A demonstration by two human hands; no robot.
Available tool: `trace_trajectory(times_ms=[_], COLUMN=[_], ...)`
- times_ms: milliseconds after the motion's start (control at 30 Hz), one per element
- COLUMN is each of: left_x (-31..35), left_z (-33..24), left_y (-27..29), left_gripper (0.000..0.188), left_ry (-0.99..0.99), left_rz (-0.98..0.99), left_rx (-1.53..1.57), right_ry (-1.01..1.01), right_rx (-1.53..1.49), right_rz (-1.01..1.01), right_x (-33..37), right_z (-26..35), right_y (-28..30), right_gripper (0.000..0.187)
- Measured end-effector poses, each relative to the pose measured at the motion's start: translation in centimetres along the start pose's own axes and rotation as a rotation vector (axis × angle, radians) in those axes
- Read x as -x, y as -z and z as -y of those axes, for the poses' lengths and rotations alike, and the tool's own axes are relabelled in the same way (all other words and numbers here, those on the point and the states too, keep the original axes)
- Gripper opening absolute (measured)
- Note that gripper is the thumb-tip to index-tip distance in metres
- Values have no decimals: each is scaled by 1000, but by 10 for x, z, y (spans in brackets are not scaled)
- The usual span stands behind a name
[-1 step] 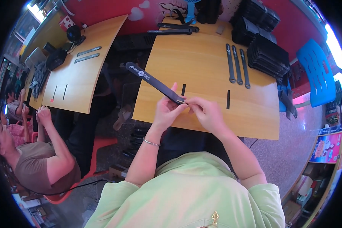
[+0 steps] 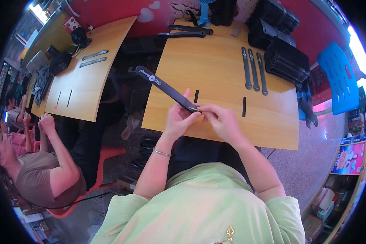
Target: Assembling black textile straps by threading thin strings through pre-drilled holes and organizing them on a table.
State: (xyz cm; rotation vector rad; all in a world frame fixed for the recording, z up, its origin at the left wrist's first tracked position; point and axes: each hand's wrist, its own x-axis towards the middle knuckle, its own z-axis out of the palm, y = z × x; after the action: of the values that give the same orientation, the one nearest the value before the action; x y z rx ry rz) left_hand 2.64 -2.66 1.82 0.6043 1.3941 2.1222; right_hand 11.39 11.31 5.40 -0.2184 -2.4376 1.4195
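We had a dark strap (image 2: 158, 82) in both hands, its near end raised above the front part of the table (image 2: 219, 69), the rest jutting unsupported toward the upper left. Our left hand (image 2: 177, 121) was curled around that end, thumb on the near side; our right hand (image 2: 221, 121) had thumb and forefinger pinched together on a small yellowish piece (image 2: 195, 108) there, too tiny for us to identify. Such fingertip work, we judged, called for a steady left hold close to the end, since the free length could easily twist it, and for small, light movements on the right. Three straps (image 2: 253, 70) lay side by side, well apart from our hands, beside a black stack (image 2: 288, 59).
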Motion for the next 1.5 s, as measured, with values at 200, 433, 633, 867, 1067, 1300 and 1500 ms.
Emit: trace_trajectory(times_ms=[200,433,633,867,1067,1300,1500], left_x=[4,9,6,2,-2,-2,1], left_z=[-7,-15,-9,-4,-10,-15,-13], left_y=[-9,-11,-16,-6,-6,-14,-10], left_gripper=[73,62,22,16,26,25,23], left_ry=[71,301,173,193,226,326,302], left_rz=[65,360,-5,-106,-205,-209,-44], left_rx=[-4,0,183,270,305,267,287], right_ry=[-25,178,268,128,110,348,245], right_rx=[64,409,540,569,426,173,38], right_rz=[4,-174,158,184,105,3,-33], right_x=[-4,-33,-16,6,3,-19,-52], right_z=[6,25,35,34,31,23,20], right_y=[16,65,65,53,55,10,18], right_gripper=[15,19,27,31,29,32,14])
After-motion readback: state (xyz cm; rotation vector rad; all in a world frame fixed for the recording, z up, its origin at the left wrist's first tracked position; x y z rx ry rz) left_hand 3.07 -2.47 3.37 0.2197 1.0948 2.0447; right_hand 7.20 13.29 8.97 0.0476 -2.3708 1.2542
